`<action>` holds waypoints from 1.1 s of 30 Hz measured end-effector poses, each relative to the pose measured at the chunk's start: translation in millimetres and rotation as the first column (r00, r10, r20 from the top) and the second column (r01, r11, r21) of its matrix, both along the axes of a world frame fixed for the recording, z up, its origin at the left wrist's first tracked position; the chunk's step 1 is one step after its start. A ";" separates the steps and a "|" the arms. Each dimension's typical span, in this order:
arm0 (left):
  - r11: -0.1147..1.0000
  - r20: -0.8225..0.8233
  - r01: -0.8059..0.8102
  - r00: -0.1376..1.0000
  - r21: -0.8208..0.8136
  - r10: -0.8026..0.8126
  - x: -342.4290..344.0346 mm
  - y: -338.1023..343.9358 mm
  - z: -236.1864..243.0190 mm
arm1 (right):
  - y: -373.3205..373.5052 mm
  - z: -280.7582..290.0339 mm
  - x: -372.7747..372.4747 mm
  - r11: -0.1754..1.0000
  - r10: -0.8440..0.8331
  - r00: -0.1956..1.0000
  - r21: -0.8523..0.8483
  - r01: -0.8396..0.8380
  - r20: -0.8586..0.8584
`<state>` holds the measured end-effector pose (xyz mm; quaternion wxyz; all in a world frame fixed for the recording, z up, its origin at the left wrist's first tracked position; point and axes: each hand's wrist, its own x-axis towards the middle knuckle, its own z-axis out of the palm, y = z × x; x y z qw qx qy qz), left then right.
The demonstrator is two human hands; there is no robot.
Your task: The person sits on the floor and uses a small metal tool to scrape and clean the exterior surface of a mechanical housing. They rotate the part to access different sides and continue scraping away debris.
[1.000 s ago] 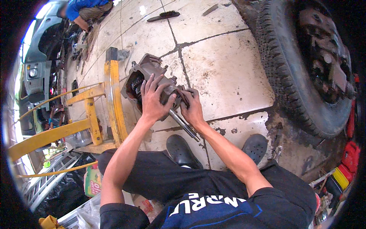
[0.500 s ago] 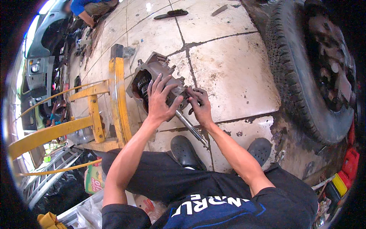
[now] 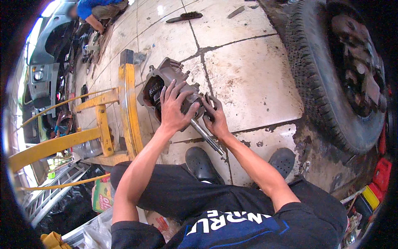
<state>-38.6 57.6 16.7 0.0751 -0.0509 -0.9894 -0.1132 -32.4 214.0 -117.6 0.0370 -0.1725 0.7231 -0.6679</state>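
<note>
A dark metal gearbox housing (image 3: 171,74) lies on the tiled floor in front of me, its open end facing left with gears showing inside. A shiny splined shaft (image 3: 209,137) sticks out of it toward my feet. My left hand (image 3: 176,108) rests on top of the housing, fingers spread, holding it steady against the floor. At the housing's right side, beside the shaft, my right hand (image 3: 214,114) has its blackened fingers bent together at the casing's edge. Whatever sits between those fingertips is too small to make out.
A yellow metal frame (image 3: 130,110) stands close on the left. To the right is a large tyre (image 3: 317,79). A brush (image 3: 185,17) and a flat scraper-like piece (image 3: 236,11) lie farther off. Another person (image 3: 96,16) crouches at the far left. My black clogs (image 3: 282,161) flank the shaft's end.
My right hand has shifted slightly left and its fingers have changed position at the housing's edge. The left hand stays where it was on the housing.
</note>
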 end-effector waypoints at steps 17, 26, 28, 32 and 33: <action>1.000 0.028 0.012 1.000 0.019 -0.012 -1.4 -0.8 1.4 | 4.0 -14.6 -1.3 1.000 0.023 0.989 -0.021 -0.020 0.144; 1.000 0.022 0.003 1.000 0.013 -0.003 2.5 -6.1 -0.8 | -6.0 18.9 -3.7 0.990 0.076 0.981 -0.133 -0.053 0.176; 1.000 0.013 0.005 1.000 0.022 -0.006 2.3 -3.5 1.1 | -5.7 27.5 -3.8 0.997 0.031 0.997 -0.072 -0.026 0.076; 0.999 0.007 0.021 1.000 0.043 -0.021 -4.3 -0.8 -0.6 | 8.2 9.6 -6.8 0.999 0.003 0.998 0.036 -0.006 0.062; 0.999 0.004 0.020 1.000 0.042 -0.021 -5.1 0.3 -0.2 | 9.5 12.2 -11.2 1.000 0.000 0.997 0.020 -0.001 0.083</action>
